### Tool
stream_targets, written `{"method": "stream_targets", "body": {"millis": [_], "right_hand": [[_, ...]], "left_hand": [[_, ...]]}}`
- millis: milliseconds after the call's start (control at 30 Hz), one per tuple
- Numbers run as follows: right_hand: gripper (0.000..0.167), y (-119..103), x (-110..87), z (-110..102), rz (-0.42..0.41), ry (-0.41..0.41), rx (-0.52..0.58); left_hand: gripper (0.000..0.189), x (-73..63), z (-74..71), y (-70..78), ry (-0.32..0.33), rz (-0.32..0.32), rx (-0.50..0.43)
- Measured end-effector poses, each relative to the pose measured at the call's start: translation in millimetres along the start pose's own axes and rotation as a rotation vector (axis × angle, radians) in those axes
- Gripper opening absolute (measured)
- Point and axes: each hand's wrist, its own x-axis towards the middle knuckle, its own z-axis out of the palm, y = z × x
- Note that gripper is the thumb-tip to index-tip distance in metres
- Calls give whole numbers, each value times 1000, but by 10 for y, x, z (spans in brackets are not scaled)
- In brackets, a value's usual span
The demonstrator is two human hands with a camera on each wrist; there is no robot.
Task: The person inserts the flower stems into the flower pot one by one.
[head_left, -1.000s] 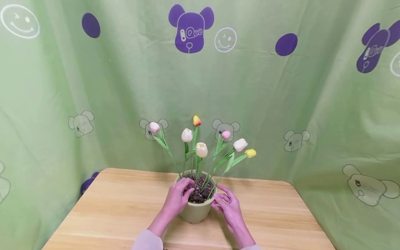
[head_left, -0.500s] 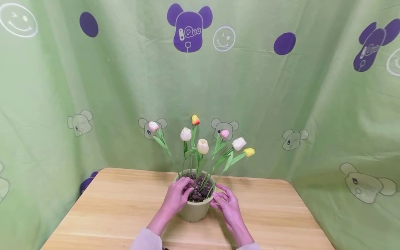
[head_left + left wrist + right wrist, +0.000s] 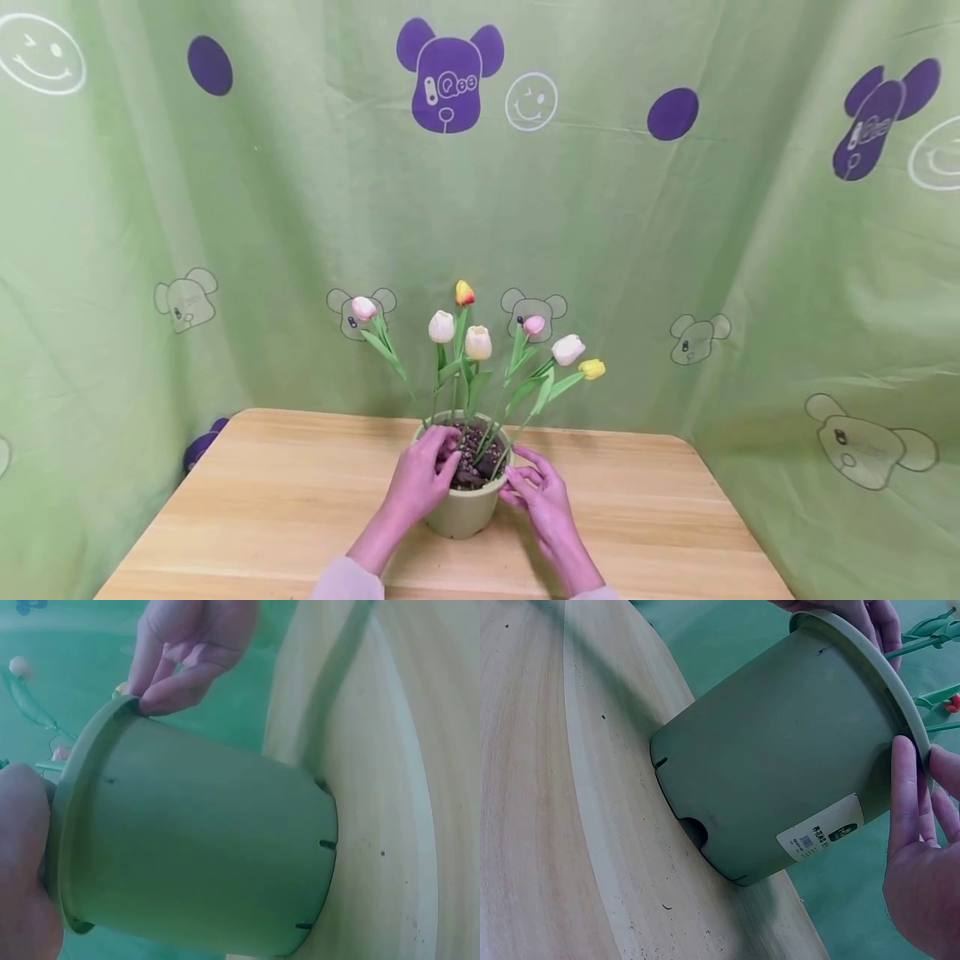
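Note:
A green plastic flower pot [image 3: 461,515] filled with dark, grainy soil [image 3: 471,477] stands upright on the table. Several tulips rise from it; the cream tulip [image 3: 477,343] is near the middle. My left hand [image 3: 423,475] reaches over the near left rim, fingertips and thumb low over the soil beside the cream tulip's stem. Whether they pinch that stem cannot be seen; in the left wrist view the pot wall [image 3: 202,832] hides them. On the right side, my right hand [image 3: 930,862] grips the rim, thumb inside and fingers against the outer wall.
The wooden table [image 3: 300,492] carries dark crumbs near the pot, seen in both wrist views. A white label [image 3: 821,827] is stuck on the pot's side. Behind the table hangs a green printed curtain [image 3: 600,217]. Leaning outward on the right is a yellow tulip [image 3: 592,369].
The cream tulip's head has risen and stands straighter, closer to the white tulip on its left. Both hands keep nearly the same places at the pot; the whole view has shifted slightly.

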Motion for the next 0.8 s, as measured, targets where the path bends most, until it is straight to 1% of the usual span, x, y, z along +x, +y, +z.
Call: {"method": "stream_targets", "body": {"millis": [200, 367, 467, 633, 800], "right_hand": [[59, -9, -6, 10, 0, 3, 6], [60, -12, -13, 17, 12, 0, 3], [61, -5, -19, 18, 17, -1, -10], [60, 1, -25, 16, 11, 2, -2], [60, -6, -10, 6, -1, -2, -2]], "left_hand": [[26, -5, -1, 23, 33, -17, -51], [26, -19, -13, 25, 51, -68, -94], [26, -32, -32, 28, 52, -104, -140], [26, -46, -100, 49, 57, -159, -222], [26, -50, -203, 57, 75, -183, -246]]}}
